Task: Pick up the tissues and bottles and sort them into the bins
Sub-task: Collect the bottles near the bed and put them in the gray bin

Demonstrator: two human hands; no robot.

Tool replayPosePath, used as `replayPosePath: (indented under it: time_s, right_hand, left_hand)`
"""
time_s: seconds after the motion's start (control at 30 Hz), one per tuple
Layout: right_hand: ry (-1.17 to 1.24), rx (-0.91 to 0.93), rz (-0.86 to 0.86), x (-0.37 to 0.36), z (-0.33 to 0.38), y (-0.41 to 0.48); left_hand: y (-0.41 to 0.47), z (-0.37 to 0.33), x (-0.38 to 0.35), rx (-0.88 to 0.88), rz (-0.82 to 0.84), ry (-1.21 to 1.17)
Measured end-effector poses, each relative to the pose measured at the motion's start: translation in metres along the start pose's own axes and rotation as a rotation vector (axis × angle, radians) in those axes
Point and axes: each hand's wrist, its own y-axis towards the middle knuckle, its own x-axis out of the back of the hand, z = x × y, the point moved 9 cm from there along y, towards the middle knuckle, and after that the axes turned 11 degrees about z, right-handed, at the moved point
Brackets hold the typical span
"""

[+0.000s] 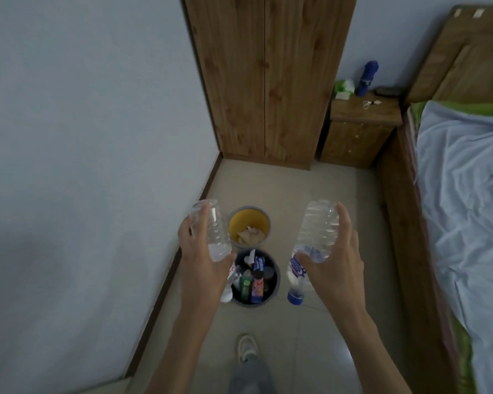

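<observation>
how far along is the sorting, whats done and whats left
Done: crumpled tissues lie in the yellow bin, and bottles and cartons sit in the dark bin. In hand: the left hand grips a white-capped bottle, the right hand a blue-capped bottle, both over the bins. Left: dropping these two, probably into the dark bin.

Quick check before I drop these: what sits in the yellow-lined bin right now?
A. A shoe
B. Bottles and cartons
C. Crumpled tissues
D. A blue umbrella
C: the yellow-lined bin holds only crumpled tissues, while the bottles and cartons lie in the dark bin nearer the person.
</observation>
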Motion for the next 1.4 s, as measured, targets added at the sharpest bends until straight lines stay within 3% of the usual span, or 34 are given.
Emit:
replayPosePath:
  time_s: [0.23, 0.57, 0.8, 1.17, 1.4]
  right_hand:
    - [-0.042, -0.062, 0.007, -0.127, -0.072, 0.103]
    - [-0.188, -0.313, 0.334, -0.347, -0.298, 0.205]
    - [-0.237, -0.418, 0.604, -0.455, -0.406, 0.219]
    - [-0.291, -0.417, 0.722, -0.516, -0.423, 0.239]
    - [-0.397, -0.412, 0.747, -0.457, -0.371, 0.218]
  left_hand:
    - [0.101, 0.137, -0.111, -0.031, 0.182, 0.087]
    - [0.106, 0.387, -0.321, 0.187, 0.513, 0.156]
    - [0.083, 0.501, -0.403, 0.297, 0.693, 0.355]
    - [0.091, 0.528, -0.436, 0.370, 0.754, 0.390]
    - [0.087, 0.482, -0.390, 0.401, 0.851, 0.527]
